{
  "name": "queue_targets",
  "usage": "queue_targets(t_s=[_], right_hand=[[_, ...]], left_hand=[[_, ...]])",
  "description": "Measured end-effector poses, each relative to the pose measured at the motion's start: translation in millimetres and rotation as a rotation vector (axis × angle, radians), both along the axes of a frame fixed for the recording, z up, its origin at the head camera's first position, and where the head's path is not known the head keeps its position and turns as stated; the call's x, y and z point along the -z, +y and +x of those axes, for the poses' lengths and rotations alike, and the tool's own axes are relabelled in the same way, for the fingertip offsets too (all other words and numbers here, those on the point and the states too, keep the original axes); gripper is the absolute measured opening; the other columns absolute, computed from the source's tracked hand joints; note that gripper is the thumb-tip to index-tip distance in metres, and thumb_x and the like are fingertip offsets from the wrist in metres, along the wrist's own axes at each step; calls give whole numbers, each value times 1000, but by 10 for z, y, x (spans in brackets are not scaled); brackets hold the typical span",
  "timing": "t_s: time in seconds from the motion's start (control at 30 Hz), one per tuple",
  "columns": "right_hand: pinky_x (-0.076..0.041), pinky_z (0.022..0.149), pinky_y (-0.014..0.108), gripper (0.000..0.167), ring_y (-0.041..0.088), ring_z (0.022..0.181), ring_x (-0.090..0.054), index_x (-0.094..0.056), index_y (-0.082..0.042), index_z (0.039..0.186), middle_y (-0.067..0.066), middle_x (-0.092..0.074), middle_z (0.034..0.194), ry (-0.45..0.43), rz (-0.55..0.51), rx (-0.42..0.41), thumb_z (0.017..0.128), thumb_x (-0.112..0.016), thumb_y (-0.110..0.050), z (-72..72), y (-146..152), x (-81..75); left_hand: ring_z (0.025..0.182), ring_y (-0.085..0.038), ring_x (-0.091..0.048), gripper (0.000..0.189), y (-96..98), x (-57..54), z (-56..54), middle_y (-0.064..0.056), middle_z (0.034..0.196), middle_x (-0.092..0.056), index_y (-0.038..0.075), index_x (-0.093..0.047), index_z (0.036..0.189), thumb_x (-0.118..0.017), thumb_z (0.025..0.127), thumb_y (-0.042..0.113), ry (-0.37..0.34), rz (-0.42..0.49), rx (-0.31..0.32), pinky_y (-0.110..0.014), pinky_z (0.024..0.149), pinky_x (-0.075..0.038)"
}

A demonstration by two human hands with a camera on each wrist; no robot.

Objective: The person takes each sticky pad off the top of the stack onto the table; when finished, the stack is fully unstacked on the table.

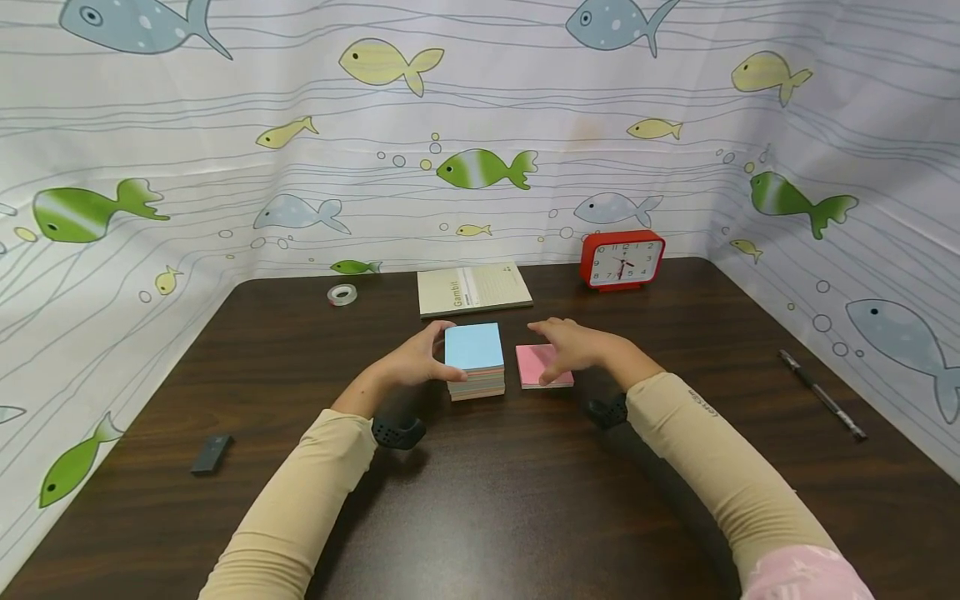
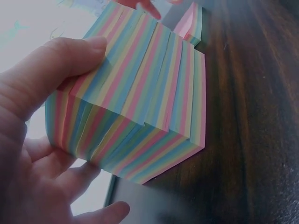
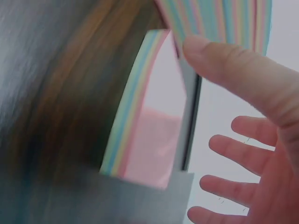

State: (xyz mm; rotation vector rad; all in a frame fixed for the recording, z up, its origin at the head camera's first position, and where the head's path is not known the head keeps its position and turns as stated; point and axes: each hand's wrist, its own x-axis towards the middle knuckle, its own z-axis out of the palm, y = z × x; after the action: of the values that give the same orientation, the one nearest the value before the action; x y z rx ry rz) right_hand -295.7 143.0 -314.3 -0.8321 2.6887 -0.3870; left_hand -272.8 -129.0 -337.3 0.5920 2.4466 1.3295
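Observation:
A tall stack of sticky notes, blue on top with sides striped in several colours, stands on the dark table. My left hand holds it from the left, thumb on the near side and fingers toward the back; in the left wrist view the thumb lies against the striped side. To the right of the stack lies a thinner sticky note pad with a pink top. Over this pad hovers my right hand, fingers spread. In the right wrist view, a gap shows between that hand's fingers and the pink pad.
Behind the hands lies a cream notebook, with a tape roll to its left and a red clock to its right. A pen lies at the far right, a small dark block at the left. A fish-print curtain borders the table.

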Motion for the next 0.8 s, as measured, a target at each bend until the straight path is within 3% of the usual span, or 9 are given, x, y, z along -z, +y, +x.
queue_targets(t_s=[0.3,0.6,0.8], right_hand=[[-27,94,47,92,32,119,-27,-23,-3,137,17,-30,134,60,-63,-95,67,-74,-34,105,-207,-77],[-29,94,42,97,27,117,-29,-19,-4,138,14,-28,132,124,-91,-108,67,-73,-40,134,-401,-125],[-30,94,41,100,27,117,-29,-18,-5,138,14,-28,133,151,-91,-100,65,-72,-46,114,-524,-142]], left_hand=[[127,-30,-18,92,6,-3,10,-17,138,-17,3,-15,135,-75,68,22,6,-7,-21,-42,98,-22],[127,-31,-18,92,31,-7,13,-18,135,-22,1,-15,133,-75,66,16,-8,52,-31,-43,97,-23],[124,-30,-24,86,28,16,6,-19,128,-29,-2,-17,131,-73,68,10,-16,104,1,-43,93,-30]])
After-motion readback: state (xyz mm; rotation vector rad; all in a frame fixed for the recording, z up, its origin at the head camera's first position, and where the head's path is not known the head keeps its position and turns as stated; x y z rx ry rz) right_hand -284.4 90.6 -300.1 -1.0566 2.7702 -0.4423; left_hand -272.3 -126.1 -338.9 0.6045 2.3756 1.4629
